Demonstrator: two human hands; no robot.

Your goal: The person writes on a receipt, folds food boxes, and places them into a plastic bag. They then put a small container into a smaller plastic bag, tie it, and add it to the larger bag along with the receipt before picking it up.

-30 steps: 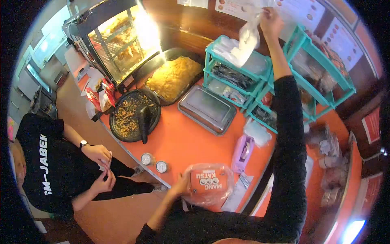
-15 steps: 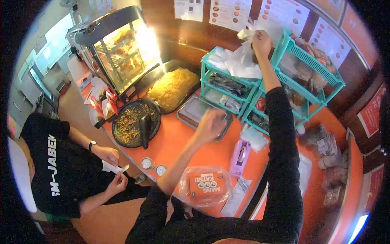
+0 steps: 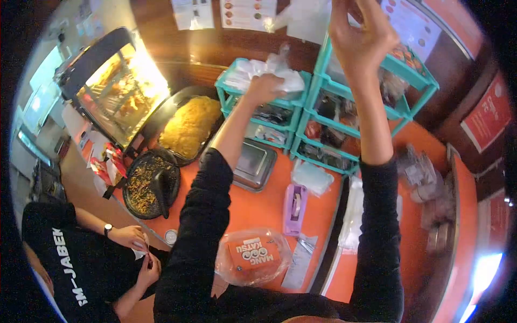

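My left hand (image 3: 264, 89) is on the stack of white plastic bags (image 3: 239, 75) in the top tray of a small teal rack, its fingers curled on the plastic. A loose tuft of plastic stands up just behind it. My right hand (image 3: 363, 40) is raised close to the camera in front of the taller teal rack (image 3: 315, 86). Its thumb and finger curl into a pinch, and the tips are cut off by the top edge. Beside it, a translucent white plastic bag (image 3: 307, 21) spreads over the wall posters and seems to hang from this hand.
On the orange counter are a lidded metal tray (image 3: 254, 167), a purple tape dispenser (image 3: 294, 210), a bagged orange box (image 3: 252, 253) and a receipt (image 3: 299, 264). Black food pans (image 3: 173, 185) stand beside a lit display case (image 3: 116, 89). A co-worker (image 3: 64, 258) handles something white at left.
My left hand has moved from above the metal tray up to the bag stack. My right hand is higher and nearer the camera, and the view has shifted right.
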